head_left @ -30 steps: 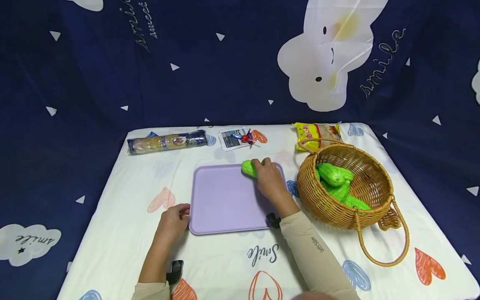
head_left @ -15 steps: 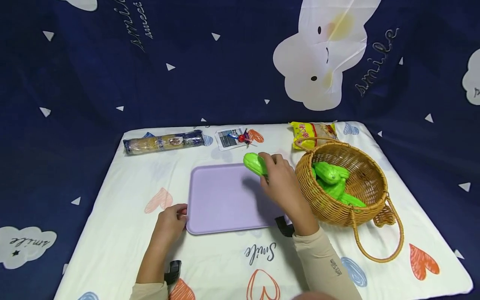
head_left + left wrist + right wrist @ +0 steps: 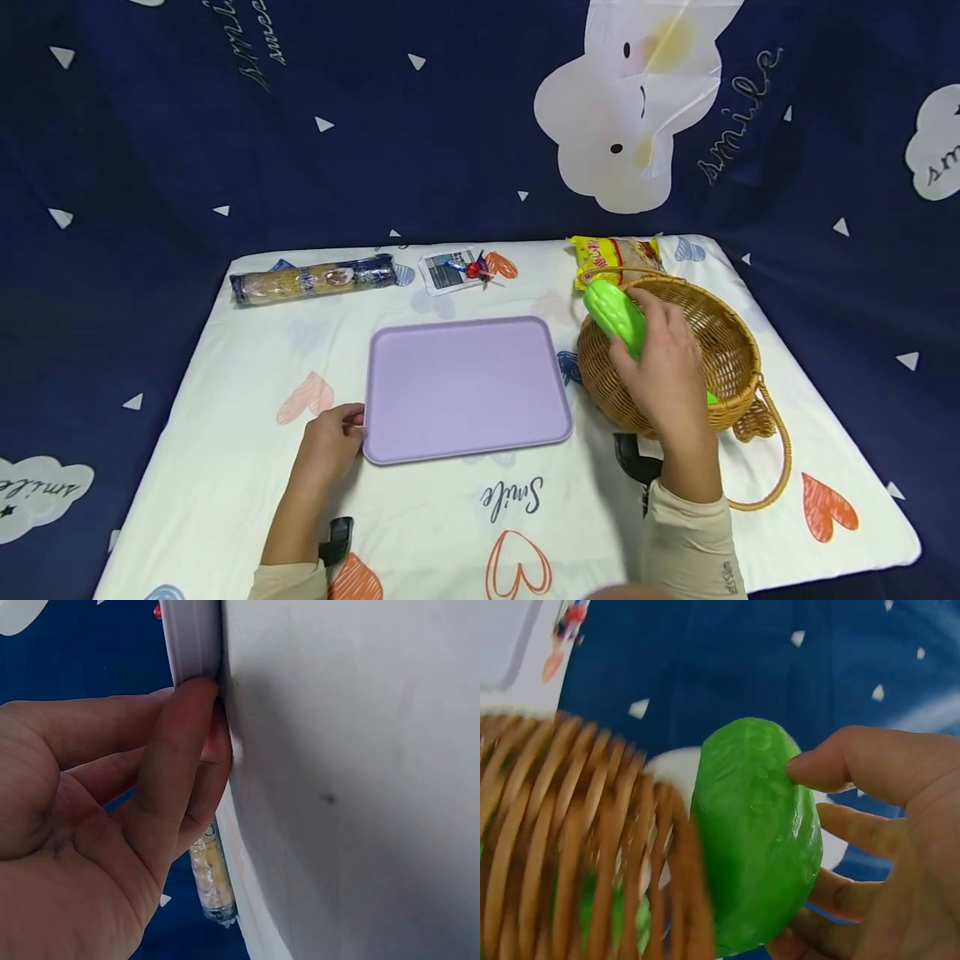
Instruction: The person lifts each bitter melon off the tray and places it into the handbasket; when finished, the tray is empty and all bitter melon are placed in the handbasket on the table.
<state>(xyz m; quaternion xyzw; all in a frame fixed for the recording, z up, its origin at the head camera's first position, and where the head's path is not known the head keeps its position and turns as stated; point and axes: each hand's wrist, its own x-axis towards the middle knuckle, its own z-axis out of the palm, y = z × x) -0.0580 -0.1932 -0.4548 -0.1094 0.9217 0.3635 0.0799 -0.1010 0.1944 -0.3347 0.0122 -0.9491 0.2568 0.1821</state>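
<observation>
1. At the far left, well away from either hand, a long blue-wrapped packet of biscuits [image 3: 312, 280] is seen lying along the far edge of the white cloth [image 3: 225, 433].
2. The left hand [image 3: 330, 437] is laid on the cloth at the near left corner of the lilac tray [image 3: 465, 387]. In the left wrist view the tray's rim [image 3: 193, 645] is pinched between the thumb and the curled fingers [image 3: 176, 761], so the tray is grasped at that corner.
3. Beyond the tray, away from both hands, a small flat sachet [image 3: 450, 272] with a red sweet on it is seen.
4. The tray's flat surface lies between the two hands, its right edge just beside the wicker basket [image 3: 720, 350].
5. The green toy gourd [image 3: 617, 316] is clasped in the right hand [image 3: 663, 375], fingers and thumb curled round its lower end. It is held tilted, off the cloth, over the basket's left rim. In the right wrist view the gourd [image 3: 757, 832] is seen against the fingers [image 3: 847, 769] with the basket's woven wall [image 3: 585, 847] just beside it.
6. Under the right hand, inside the basket, a bit of another green piece [image 3: 709, 398] can be made out.
7. Behind the basket, past the grip, a yellow snack bag [image 3: 613, 252] is lying on the cloth.
</observation>
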